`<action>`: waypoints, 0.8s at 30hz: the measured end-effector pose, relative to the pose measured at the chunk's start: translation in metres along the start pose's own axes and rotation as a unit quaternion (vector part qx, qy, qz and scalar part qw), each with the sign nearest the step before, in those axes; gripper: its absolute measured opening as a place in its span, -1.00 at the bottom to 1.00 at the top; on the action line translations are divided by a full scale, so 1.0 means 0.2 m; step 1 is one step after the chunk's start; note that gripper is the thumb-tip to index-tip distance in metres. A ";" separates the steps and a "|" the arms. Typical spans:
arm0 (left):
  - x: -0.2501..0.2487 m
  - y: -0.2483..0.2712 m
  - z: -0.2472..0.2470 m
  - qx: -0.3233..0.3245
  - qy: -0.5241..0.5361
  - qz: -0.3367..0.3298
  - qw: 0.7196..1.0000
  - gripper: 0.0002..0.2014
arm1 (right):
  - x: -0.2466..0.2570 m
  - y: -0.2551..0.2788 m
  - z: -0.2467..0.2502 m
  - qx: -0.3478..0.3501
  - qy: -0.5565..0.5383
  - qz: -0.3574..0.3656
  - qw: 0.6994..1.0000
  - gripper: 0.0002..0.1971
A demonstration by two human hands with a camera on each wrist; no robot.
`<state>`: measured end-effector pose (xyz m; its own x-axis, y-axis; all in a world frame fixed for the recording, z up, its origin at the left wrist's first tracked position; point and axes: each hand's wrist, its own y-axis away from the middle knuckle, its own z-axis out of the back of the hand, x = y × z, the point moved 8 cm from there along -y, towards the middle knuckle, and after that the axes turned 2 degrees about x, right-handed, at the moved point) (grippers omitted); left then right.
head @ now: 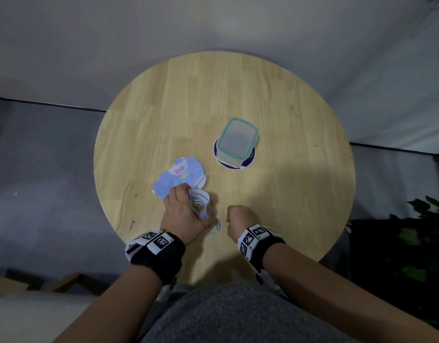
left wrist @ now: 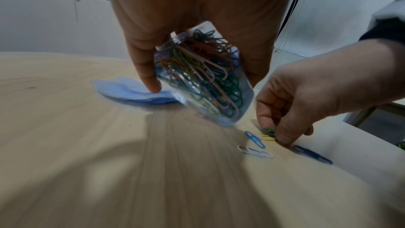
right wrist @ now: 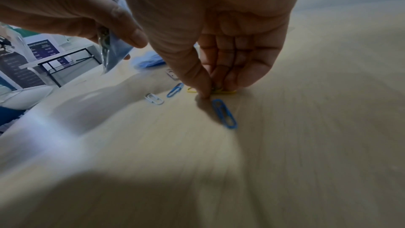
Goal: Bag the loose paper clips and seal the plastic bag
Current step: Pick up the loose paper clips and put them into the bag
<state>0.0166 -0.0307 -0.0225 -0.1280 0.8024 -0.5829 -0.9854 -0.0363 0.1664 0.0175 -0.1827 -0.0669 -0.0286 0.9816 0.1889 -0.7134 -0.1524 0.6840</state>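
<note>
Nearest the head camera is the person's grey-clad lap, and just beyond it the two banded wrists reach over the near edge of the round wooden worktop [head: 238,100]. On the left, the left hand [head: 181,214] is clamped round a clear plastic bag [left wrist: 203,79] already stuffed with coloured paper clips, holding it raised and tilted just beside the loose ones, probably so each new clip has only a short way to travel. To the right, the right hand [left wrist: 306,93] has thumb and fingertips pressed together on a green clip [left wrist: 268,131] that lies over a yellow clip [left wrist: 267,138] on the wood, apparently lifting it. More loose clips [right wrist: 174,90] lie between the hands: two blue, some white. Whether the bag's mouth is open cannot be told. Behind the left hand rests a blue printed cloth [head: 178,177]; further right a lidded teal-rimmed container [head: 238,142] stands on a round coaster [head: 250,162], well apart and not in the way.
</note>
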 end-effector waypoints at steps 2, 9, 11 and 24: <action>-0.01 0.00 0.00 -0.003 -0.002 -0.009 1.000 -0.23 | 0.01 0.00 0.00 -0.011 0.018 0.013 1.000 -0.79; 0.00 -0.01 0.00 0.001 -0.002 -0.002 1.000 -0.23 | 0.02 0.00 0.00 -0.018 0.057 0.029 0.998 -0.81; 0.01 -0.01 0.00 0.005 0.000 0.007 1.000 -0.23 | 0.02 0.00 0.00 -0.017 0.046 0.025 0.998 -0.81; 0.00 -0.02 0.03 -0.009 0.011 -0.005 1.000 -0.22 | 0.01 -0.02 -0.01 -0.005 0.017 -0.004 1.000 -0.78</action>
<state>0.0209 -0.0282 -0.0184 -0.1200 0.7899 -0.6014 -0.9884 -0.0385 0.1466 0.0194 -0.1796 -0.0701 -0.0469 0.9860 0.1600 -0.7200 -0.1444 0.6788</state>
